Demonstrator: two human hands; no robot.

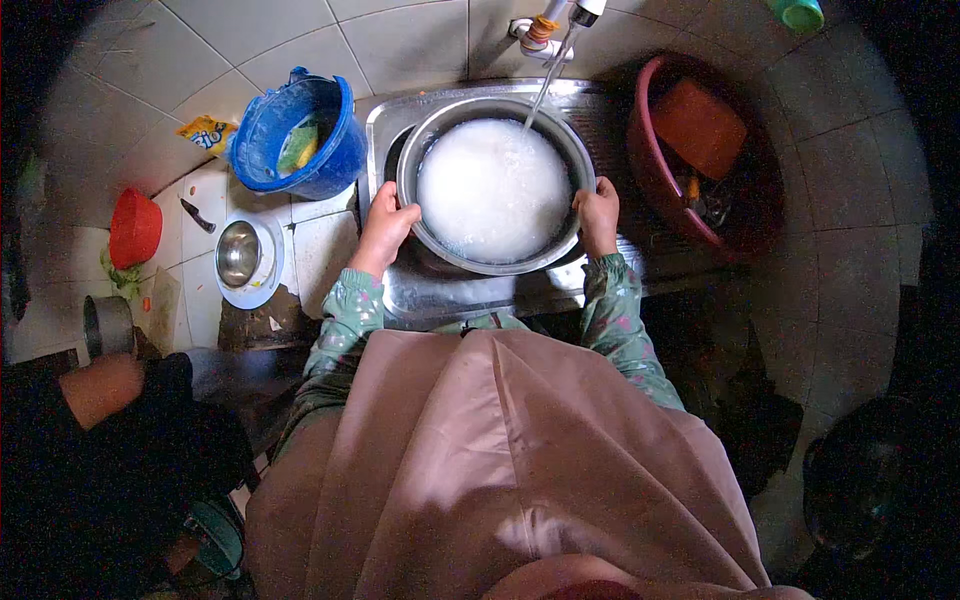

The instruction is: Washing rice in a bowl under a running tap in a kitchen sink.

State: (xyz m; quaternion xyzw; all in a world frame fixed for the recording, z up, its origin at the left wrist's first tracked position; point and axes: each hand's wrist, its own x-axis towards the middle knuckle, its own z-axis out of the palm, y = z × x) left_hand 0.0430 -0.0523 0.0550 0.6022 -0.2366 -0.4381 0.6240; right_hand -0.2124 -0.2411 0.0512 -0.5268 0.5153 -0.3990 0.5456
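Observation:
A round metal pot (pixel 495 191) filled with cloudy white water stands over the basin of a stainless steel sink (pixel 427 296). My left hand (pixel 390 229) grips its left rim, thumb on top. On the opposite side, my right hand (pixel 598 214) holds the right rim. Water runs from the tap (pixel 587 11) at the top into the back of the pot, where bubbles float. What lies under the cloudy surface is hidden.
A blue bucket (pixel 349 142) is left of the sink, near a knife (pixel 197 215), a metal bowl (pixel 238 253) and a red basket (pixel 135 229). Right stands a dark red tub (pixel 643 150) with items inside. Another person's arm (pixel 101 386) is at lower left.

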